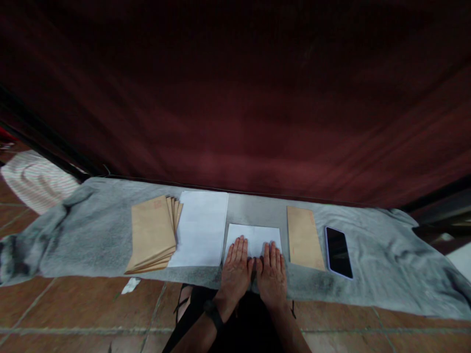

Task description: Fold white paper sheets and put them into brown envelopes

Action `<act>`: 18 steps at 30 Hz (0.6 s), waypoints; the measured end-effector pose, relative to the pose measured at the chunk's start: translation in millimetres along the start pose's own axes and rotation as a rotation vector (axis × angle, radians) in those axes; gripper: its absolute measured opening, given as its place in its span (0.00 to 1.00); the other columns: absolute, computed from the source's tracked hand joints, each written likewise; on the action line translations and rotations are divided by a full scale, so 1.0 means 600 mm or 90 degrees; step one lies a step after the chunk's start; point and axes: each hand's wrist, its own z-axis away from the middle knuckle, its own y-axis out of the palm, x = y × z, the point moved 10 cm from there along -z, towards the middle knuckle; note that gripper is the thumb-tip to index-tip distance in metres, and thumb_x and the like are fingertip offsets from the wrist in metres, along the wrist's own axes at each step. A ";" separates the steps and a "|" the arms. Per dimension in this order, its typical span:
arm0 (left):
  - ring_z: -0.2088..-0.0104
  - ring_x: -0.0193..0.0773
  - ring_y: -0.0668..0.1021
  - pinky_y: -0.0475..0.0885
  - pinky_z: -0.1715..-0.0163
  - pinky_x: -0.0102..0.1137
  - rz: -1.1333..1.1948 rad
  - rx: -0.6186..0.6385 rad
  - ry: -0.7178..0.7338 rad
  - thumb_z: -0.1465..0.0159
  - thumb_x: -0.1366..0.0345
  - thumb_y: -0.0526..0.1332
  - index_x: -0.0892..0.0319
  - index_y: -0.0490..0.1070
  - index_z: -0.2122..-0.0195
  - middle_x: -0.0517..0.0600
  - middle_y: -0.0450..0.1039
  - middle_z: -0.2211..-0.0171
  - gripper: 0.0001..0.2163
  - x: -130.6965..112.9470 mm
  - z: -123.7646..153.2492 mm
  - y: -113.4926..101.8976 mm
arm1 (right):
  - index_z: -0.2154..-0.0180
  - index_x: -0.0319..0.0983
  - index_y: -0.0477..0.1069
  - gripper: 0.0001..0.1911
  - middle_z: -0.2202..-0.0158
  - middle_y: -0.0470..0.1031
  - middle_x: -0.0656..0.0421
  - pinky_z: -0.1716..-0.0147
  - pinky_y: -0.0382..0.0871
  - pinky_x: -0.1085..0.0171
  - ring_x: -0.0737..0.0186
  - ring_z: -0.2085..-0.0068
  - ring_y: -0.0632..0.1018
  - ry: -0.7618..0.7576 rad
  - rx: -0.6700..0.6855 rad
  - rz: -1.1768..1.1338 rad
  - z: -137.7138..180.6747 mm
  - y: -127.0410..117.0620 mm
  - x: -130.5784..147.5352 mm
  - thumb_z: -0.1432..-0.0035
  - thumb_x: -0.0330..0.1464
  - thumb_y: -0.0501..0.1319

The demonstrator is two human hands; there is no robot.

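Observation:
Both palms lie flat, side by side, on a folded-looking sheet of white paper [255, 232] in front of me. My left hand [236, 262], with a dark band at the wrist, covers the sheet's left part, fingers stretched forward. On the right part rests my right hand [272, 272], its fingers slightly spread. The thumbs nearly meet near the paper's close edge, which the hands partly hide. Left of the sheet is a stack of larger white paper [202, 228]. To the right a single brown envelope [305, 238] lies flat.
Several fanned brown envelopes [152, 230] overlap the white stack's left edge. A phone [338, 251] with a dark screen lies at the right. Grey cloth [382, 260] covers the narrow surface, and a dark red panel [235, 122] rises behind it. A white scrap [131, 285] is on the tiled floor.

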 end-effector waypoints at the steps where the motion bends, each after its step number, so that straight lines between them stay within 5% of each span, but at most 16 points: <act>1: 0.29 0.47 0.56 0.61 0.33 0.47 0.000 -0.003 -0.007 0.29 0.64 0.49 0.67 0.47 0.29 0.62 0.53 0.30 0.29 0.002 0.004 0.000 | 0.29 0.33 0.47 0.32 0.29 0.52 0.43 0.35 0.57 0.46 0.45 0.31 0.60 0.002 -0.008 -0.003 0.002 -0.001 -0.003 0.27 0.40 0.45; 7: 0.30 0.49 0.59 0.64 0.35 0.48 0.006 -0.031 -0.046 0.30 0.69 0.47 0.66 0.44 0.28 0.63 0.55 0.31 0.29 0.007 0.024 -0.010 | 0.28 0.32 0.41 0.32 0.29 0.53 0.42 0.35 0.57 0.46 0.46 0.31 0.60 -0.008 -0.047 -0.013 0.009 -0.018 -0.016 0.27 0.37 0.44; 18: 0.29 0.48 0.56 0.61 0.34 0.47 0.018 -0.011 -0.003 0.30 0.65 0.51 0.67 0.49 0.29 0.62 0.53 0.30 0.28 -0.006 -0.015 0.010 | 0.30 0.37 0.52 0.29 0.29 0.55 0.46 0.34 0.54 0.45 0.49 0.30 0.59 -0.088 -0.007 -0.002 -0.006 -0.005 -0.002 0.27 0.40 0.47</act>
